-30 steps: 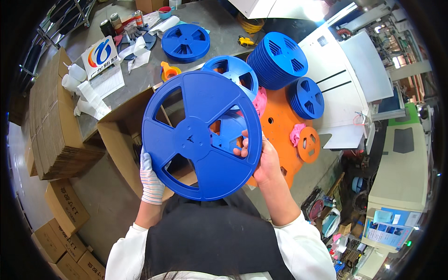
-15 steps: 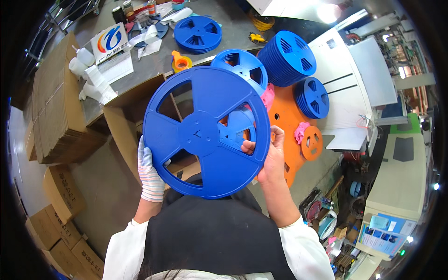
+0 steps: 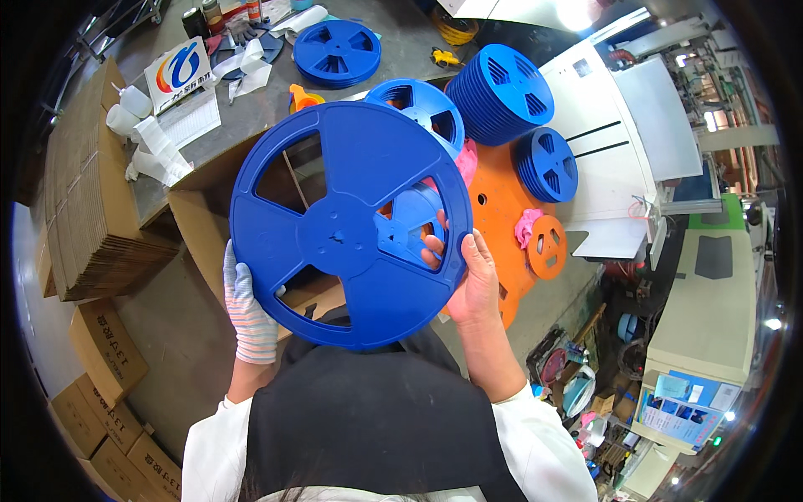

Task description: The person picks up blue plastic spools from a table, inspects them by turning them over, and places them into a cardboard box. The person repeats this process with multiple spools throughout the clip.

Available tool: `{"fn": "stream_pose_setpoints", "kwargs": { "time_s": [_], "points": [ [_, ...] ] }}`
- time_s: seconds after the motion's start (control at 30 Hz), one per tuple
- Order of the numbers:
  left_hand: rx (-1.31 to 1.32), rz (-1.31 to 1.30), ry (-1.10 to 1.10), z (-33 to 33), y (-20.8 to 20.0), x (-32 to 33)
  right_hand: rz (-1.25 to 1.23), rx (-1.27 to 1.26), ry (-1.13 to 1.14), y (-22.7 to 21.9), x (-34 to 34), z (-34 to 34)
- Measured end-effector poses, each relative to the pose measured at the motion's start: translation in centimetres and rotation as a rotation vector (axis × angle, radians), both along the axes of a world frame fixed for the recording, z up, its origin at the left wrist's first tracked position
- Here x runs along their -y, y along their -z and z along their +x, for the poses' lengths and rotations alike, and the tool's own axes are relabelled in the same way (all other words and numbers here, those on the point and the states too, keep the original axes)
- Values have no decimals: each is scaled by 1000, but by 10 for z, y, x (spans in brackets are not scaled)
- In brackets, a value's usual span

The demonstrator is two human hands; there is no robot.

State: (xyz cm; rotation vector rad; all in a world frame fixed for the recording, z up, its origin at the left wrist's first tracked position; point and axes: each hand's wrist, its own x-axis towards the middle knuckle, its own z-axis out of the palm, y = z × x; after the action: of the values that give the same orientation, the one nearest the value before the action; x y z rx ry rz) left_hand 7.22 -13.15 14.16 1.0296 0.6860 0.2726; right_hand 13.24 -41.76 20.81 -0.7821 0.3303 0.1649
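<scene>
A large blue plastic reel (image 3: 339, 238) with three wide cut-outs is held up in front of my body, its flat face toward me. My left hand (image 3: 251, 322), in a striped glove, grips the reel's lower left rim, thumb at the edge and the other fingers mostly hidden behind. On the right rim, my bare right hand (image 3: 475, 289) has its thumb at the front edge. Its fingertips show through the right cut-out. Through that same opening a lighter blue reel (image 3: 408, 222) is visible farther back.
Beyond the held reel, an orange surface (image 3: 493, 197) bears a tall stack of blue reels (image 3: 502, 96), a shorter stack (image 3: 546, 165) and an orange disc (image 3: 548, 247). An open cardboard box (image 3: 196, 222) sits behind the reel. More reels (image 3: 337, 53) lie on the grey table (image 3: 268, 100).
The reel and both hands have shifted slightly left in view, along with the background. My right hand's thumb has come onto the rim, and its fingers have moved behind the reel.
</scene>
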Motion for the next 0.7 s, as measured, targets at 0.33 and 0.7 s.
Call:
{"fn": "stream_pose_setpoints", "kwargs": {
  "time_s": [0.33,0.7],
  "points": [
    [-58,-144,57,1,19,-8,97,-74,-82,1,-1,-2],
    [-170,-354,116,-7,62,-13,99,-152,-56,-6,-16,-6]
  ]
}}
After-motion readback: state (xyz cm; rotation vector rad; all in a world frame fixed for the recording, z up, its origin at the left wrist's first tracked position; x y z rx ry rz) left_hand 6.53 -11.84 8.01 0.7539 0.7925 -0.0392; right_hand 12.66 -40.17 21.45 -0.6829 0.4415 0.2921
